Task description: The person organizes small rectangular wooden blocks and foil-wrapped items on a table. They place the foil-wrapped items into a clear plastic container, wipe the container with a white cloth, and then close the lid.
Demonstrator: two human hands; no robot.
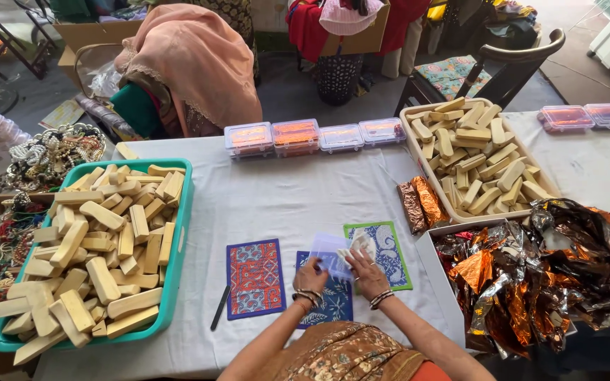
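A desk (277, 204) draped in white cloth is carrying a green tray (178, 233) of pale bars at the left, a white tray (418, 144) of the same bars and a box of foil wrappers (545, 268) at the right. Near the front edge, three patterned cards are lying side by side. Over the middle blue card (333, 303), the left hand (310, 276) and right hand (366, 271) are both pinching a small clear plastic pouch (330, 255), fingers closed on its lower edges while it is sticking up beyond the fingertips.
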